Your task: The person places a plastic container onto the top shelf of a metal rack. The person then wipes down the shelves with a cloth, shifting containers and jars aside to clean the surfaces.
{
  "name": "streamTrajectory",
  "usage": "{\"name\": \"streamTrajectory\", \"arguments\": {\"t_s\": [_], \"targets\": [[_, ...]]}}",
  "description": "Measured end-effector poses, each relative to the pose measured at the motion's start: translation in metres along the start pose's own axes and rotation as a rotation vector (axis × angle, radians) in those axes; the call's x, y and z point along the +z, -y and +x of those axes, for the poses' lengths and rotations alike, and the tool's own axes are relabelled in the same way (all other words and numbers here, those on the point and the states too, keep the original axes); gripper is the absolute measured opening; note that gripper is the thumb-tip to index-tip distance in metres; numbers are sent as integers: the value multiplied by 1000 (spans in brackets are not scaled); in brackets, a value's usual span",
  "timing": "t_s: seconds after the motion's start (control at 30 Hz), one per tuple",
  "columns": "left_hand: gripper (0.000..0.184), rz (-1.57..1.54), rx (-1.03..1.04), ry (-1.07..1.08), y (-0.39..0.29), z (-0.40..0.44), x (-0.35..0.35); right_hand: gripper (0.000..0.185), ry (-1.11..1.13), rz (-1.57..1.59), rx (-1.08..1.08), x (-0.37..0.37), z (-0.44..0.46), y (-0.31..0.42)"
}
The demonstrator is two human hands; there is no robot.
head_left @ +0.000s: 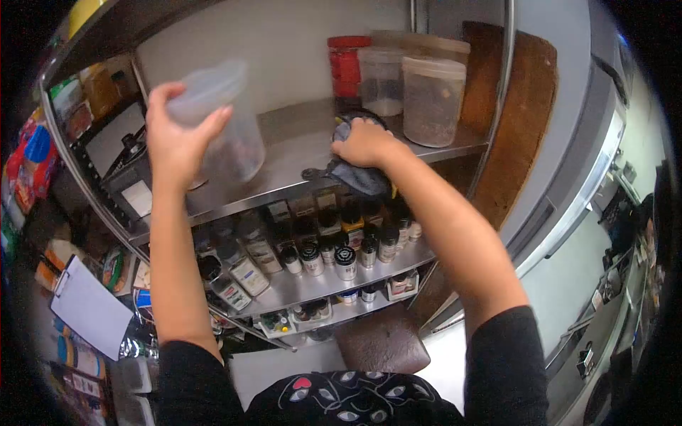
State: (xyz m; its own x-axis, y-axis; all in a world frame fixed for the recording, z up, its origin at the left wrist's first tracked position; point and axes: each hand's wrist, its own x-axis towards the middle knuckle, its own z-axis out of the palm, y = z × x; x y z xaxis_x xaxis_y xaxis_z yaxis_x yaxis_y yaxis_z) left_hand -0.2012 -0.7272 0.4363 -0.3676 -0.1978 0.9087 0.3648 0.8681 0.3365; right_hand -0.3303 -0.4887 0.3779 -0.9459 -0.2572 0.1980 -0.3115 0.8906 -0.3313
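Observation:
A translucent, lidded plastic container (238,138) is gripped near its top by my left hand (181,138), thumb on one side and fingers on the other. It is tilted at the left part of the metal shelf (284,145). My right hand (366,142) is closed on a dark grey cloth (359,177), pressed on the shelf near its front edge. Part of the cloth hangs over that edge. Just right of my right hand stands a clear container with a pale lid (433,103), with another clear container (383,82) and a red one (346,67) behind.
Rows of spice bottles (344,263) fill the shelf below. Small white bins (403,284) sit lower down. A brown wooden board (522,121) stands at the right, beside a metal post. A clipboard (89,309) hangs at the lower left. A brown stool seat (383,337) is below.

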Motion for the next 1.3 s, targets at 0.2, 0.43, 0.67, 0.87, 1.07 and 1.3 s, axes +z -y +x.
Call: {"name": "streamTrajectory", "arguments": {"t_s": [0.2, 0.43, 0.67, 0.87, 1.07, 1.3], "targets": [[74, -340, -46, -162, 29, -45, -41, 71, 152, -48, -126, 15, 72, 0], [77, -362, -45, -150, 53, -40, -27, 78, 177, -116, -142, 46, 155, 32], [81, -266, 24, -93, 66, -40, -30, 56, 192, -238, -456, 71, 202, 76], [80, -259, 30, -104, 67, -39, -27, 63, 309, 26, -755, 95, 156, 135], [77, -290, 3, -148, 64, -37, -20, 69, 381, 124, -794, 41, 45, 100], [77, -289, -33, -137, 60, -37, -24, 68, 393, 74, -494, -6, -1, 20]]}}
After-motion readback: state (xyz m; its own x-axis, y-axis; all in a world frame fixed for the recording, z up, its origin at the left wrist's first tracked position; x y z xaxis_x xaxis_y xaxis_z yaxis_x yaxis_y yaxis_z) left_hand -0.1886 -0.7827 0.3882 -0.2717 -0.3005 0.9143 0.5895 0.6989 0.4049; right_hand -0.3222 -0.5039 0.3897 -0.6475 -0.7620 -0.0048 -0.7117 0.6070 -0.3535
